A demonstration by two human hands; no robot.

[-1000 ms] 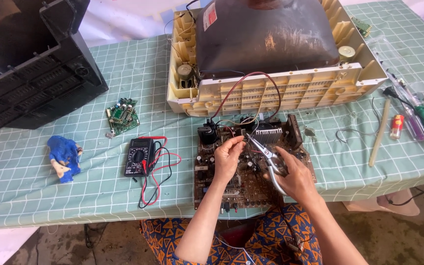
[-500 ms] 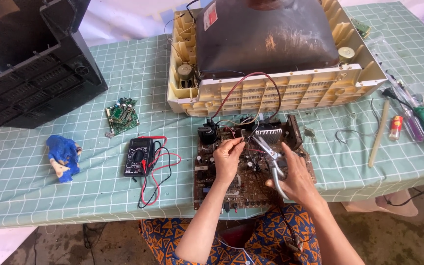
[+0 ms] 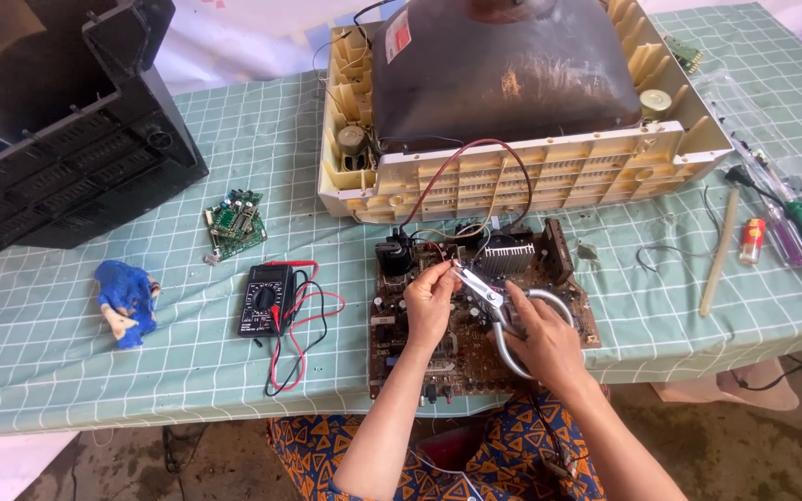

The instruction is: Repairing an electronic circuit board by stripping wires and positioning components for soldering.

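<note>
Our right hand (image 3: pixel 538 343) grips scissors (image 3: pixel 498 311); our left hand (image 3: pixel 429 297) pinches a wire over the board (image 3: pixel 475 357) at the counter (image 3: pixel 95 390) edge. A slip could nick neighbouring parts.

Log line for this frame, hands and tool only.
left hand: pinching wire at board | right hand: grip on scissors, tips by left fingers

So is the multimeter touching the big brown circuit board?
Apart. The head view shows green tablecloth between the multimeter and the circuit board.
</note>
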